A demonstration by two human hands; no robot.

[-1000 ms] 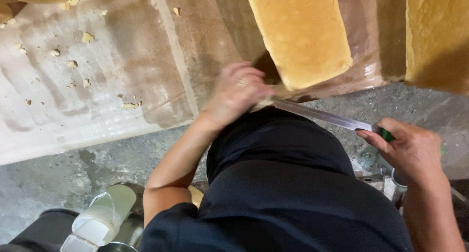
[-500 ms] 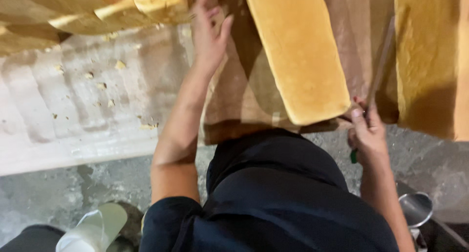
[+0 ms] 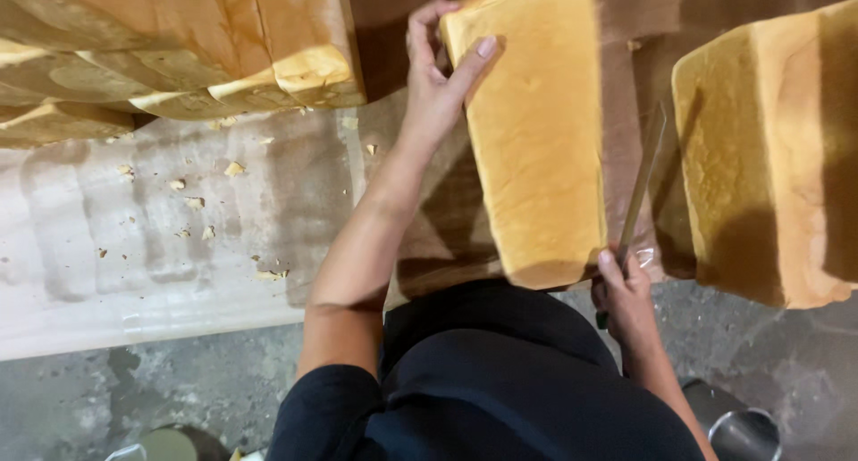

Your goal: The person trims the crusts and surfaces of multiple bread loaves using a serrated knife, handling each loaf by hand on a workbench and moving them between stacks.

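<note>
A long golden loaf of bread (image 3: pixel 536 139) lies lengthwise on the brown-covered table in front of me. My left hand (image 3: pixel 438 72) rests on its far left edge, fingers spread over the crust. My right hand (image 3: pixel 624 291) grips the green handle of a long knife (image 3: pixel 643 184) at the loaf's near right corner. The blade points away from me along the gap to the right of the loaf.
A second big loaf (image 3: pixel 769 157) lies to the right of the knife. Several cut loaves (image 3: pixel 179 41) are stacked at the upper left. Crumbs dot the plastic-covered white table surface (image 3: pixel 161 247). A metal cup (image 3: pixel 742 430) stands on the concrete floor at lower right.
My left hand went up from my waist to the loaf's far left edge. My right hand brought the knife from beside my hip up to the table, blade now alongside the loaf.
</note>
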